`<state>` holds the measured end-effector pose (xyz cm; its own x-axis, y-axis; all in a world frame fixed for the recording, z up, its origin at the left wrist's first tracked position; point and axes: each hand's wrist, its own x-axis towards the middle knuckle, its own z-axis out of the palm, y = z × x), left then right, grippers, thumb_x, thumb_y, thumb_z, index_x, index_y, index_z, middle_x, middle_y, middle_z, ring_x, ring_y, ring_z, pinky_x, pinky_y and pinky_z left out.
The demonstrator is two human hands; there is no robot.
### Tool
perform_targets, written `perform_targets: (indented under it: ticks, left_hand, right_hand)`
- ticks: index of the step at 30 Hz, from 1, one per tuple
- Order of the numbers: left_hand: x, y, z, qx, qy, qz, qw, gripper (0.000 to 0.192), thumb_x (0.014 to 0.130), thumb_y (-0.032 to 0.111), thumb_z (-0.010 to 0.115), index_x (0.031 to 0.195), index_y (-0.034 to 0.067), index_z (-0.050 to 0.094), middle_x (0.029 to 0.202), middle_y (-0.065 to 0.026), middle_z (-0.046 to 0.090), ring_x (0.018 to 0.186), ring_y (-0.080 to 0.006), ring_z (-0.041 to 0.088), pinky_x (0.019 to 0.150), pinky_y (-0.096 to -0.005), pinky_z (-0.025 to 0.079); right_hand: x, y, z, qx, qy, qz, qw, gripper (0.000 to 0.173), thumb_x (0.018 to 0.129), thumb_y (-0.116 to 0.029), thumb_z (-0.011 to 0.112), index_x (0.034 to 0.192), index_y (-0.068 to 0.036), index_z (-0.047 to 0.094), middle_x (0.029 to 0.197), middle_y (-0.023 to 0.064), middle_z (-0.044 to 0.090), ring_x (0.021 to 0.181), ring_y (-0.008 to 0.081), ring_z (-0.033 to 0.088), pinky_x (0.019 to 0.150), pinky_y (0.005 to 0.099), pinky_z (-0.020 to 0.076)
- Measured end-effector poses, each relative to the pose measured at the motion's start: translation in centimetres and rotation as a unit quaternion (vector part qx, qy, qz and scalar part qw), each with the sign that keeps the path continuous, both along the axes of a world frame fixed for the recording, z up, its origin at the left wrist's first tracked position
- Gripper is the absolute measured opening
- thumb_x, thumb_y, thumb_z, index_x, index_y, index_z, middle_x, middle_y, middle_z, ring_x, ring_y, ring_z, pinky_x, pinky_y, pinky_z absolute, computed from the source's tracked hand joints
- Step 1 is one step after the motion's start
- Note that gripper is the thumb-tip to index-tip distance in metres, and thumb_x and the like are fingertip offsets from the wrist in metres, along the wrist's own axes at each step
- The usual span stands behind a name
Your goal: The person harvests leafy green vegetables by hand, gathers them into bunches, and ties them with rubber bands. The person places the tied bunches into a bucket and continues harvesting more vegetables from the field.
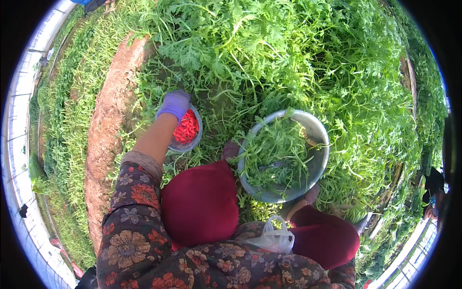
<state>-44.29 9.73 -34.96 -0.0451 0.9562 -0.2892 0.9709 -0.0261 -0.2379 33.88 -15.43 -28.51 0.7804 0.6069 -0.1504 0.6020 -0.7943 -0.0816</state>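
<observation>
My left hand [175,102], in a purple glove, is over the upper left rim of a small round tub [199,139]. Its fingers point away from me and are hidden, so I cannot tell whether they grip the rim. Many small red pieces [186,127], perhaps ties or clips, fill the tub. My right hand is out of view; only some of that sleeve shows at the lower right. Between my feet stands a wide metal basin [319,166] with cut leafy greens [278,148] in it. A dark, slender object [276,164] lies partly buried among them.
Dense leafy green plants [306,61] grow ahead and to the right. A bare earth ridge [108,133] runs along the left, with more crop rows beyond. A white plastic bag [276,236] hangs at my waist between my bent knees. Pale greenhouse walls [18,126] curve along the edges.
</observation>
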Motion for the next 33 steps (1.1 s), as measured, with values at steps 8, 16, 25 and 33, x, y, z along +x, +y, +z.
perform_targets:
  ticks: [8,16,25,33]
  left_hand:
    - [-0.4,-6.1,0.5,0.203,-0.257,0.253,0.910,0.022,0.088,0.018,0.057,0.108,0.011,0.063,0.104,-0.0177,0.063,0.091,-0.0355,0.063,0.078,-0.0434,0.050]
    - [1.2,-7.7,0.3,0.270,-0.338,0.290,0.854,0.022,0.089,0.021,0.056,0.106,0.010,0.065,0.094,-0.0154,0.067,0.092,-0.0347,0.063,0.080,-0.0415,0.050]
    - [1.3,-11.0,-3.8,0.278,-0.309,0.353,0.838,0.025,0.085,0.027,0.060,0.105,0.013,0.066,0.094,-0.0163,0.067,0.093,-0.0347,0.063,0.085,-0.0432,0.048]
    - [2.9,-12.9,-6.8,0.030,-0.195,0.307,0.931,0.031,0.086,0.031,0.057,0.111,0.013,0.060,0.102,-0.0196,0.066,0.093,-0.0402,0.063,0.079,-0.0507,0.049]
  right_hand:
    - [-0.4,0.6,0.3,0.010,0.038,-0.001,0.999,0.084,0.075,-0.015,0.066,0.146,-0.005,0.024,0.136,0.0196,0.045,0.123,0.0330,0.047,0.101,0.0424,0.0416]
    - [-2.0,1.1,0.3,0.069,0.111,0.015,0.991,0.089,0.069,-0.009,0.070,0.146,-0.005,0.024,0.132,0.0181,0.048,0.119,0.0317,0.050,0.098,0.0409,0.0440]
    - [-2.0,2.5,0.9,0.119,0.161,0.022,0.980,0.096,0.063,-0.003,0.075,0.145,-0.004,0.025,0.128,0.0165,0.052,0.115,0.0303,0.054,0.096,0.0393,0.0468]
    - [-0.4,4.6,1.9,0.212,0.271,0.039,0.938,0.103,0.057,0.003,0.080,0.144,-0.003,0.026,0.124,0.0151,0.056,0.111,0.0290,0.057,0.093,0.0378,0.0493]
